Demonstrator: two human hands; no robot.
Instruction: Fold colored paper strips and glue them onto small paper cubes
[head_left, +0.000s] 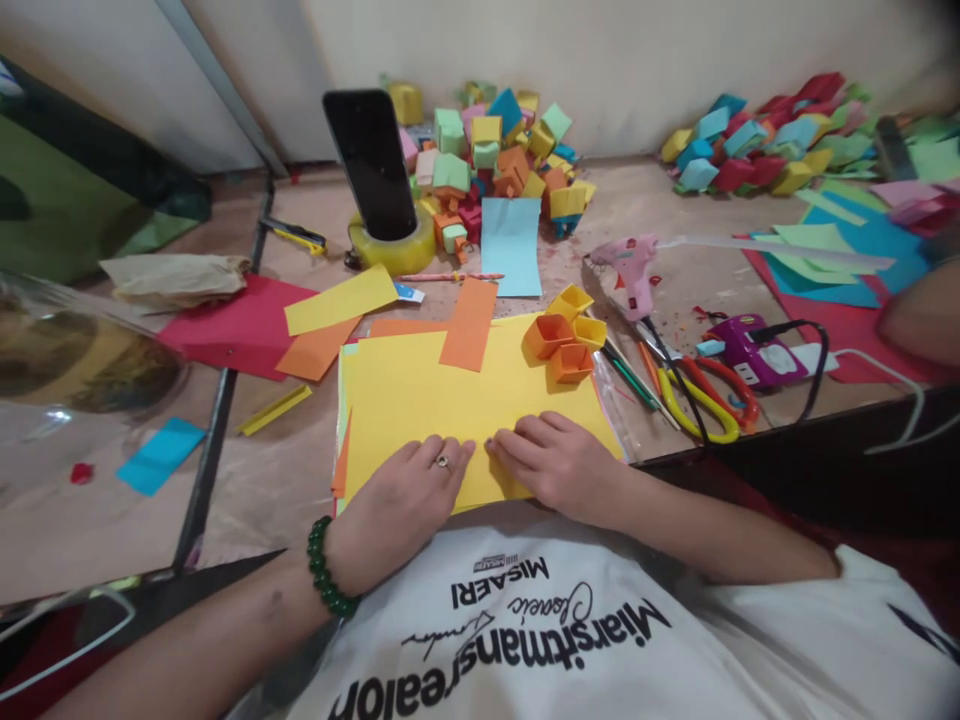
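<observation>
1. Ring point(442, 461) — metallic, round-faced; on a finger of the left hand point(401, 500).
2. Bracelet point(321, 568) — round dark-green beads; at the wrist, behind those fingers.
3. Shirt point(525, 630), white; black lettering point(501, 584) and script point(551, 602), including "MISAERI"; below the fingers.
4. Right sleeve point(874, 600), white, short, dark marking point(922, 634); farthest from the fingers.

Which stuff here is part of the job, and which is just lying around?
Probably the job:
yellow sheet, under left hand and right hand (can't tell if they pinch a smaller piece)
folded paper boxes
orange strip
maybe glue gun and scissors, both untouched

Probably just lying around:
phone, propped at tape roll
crumpled brown paper
red scrap
</observation>
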